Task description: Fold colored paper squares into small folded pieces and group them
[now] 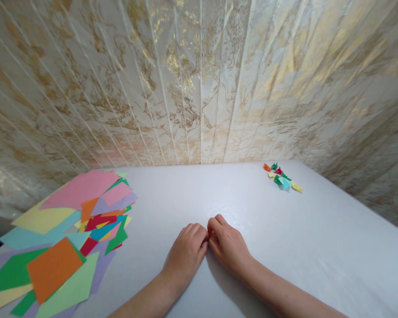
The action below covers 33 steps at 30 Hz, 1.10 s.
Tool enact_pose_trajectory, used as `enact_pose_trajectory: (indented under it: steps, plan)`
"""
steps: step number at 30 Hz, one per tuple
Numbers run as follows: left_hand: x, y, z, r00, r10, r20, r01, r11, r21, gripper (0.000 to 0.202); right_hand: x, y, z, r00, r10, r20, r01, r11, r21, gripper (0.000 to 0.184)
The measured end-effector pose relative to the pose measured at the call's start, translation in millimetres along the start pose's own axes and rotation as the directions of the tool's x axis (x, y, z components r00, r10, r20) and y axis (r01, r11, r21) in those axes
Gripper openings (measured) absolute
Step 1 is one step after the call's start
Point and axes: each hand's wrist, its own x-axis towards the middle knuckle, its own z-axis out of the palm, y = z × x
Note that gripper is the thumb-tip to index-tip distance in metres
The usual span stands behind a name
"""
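Observation:
My left hand (189,243) and my right hand (228,240) meet over the white table (159,194), fingertips together. Both are closed, with the fingers curled inward in a pinch. Between the right thumb and forefinger shows a tiny yellow-orange bit of paper (213,232); most of it is hidden by the fingers. The left fingertips press against the right ones at the same spot, and what lies under them is covered.
On the left lie many overlapping coloured paper sheets and scraps, among them an orange square (55,269) and a large pink sheet (82,190). Small folded paper pieces (284,182) sit in a cluster at the back right. A gold-patterned curtain (185,88) hangs behind the table.

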Motion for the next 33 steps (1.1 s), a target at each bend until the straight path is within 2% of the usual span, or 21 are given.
enact_pose_trajectory:
  steps: [13, 19, 25, 33]
  plan:
    - [0, 2, -3.6, 1.0, -0.009, 0.0, 0.009, 0.998, 0.057, 0.016, 0, 10, 2, 1.0, -0.002, -0.024, 0.005, 0.996, 0.09, 0.02]
    - [0, 0, -2.6, 1.0, -0.007, 0.005, 0.007, 0.999, 0.04, 0.013, -2, 10, -3, 0.997, -0.072, -0.016, 0.074, 0.986, 0.152, 0.017]
    - [0, 0, -2.4, 1.0, -0.001, 0.004, 0.001, 0.999, 0.043, 0.012, -1, 5, -4, 0.999, -0.037, 0.001, 0.037, 0.993, 0.111, 0.014]
    - [1, 1, -3.5, 1.0, -0.004, 0.001, 0.004, 0.999, 0.05, 0.014, 1, 12, 0, 1.0, -0.022, -0.018, 0.023, 0.995, 0.096, 0.017]
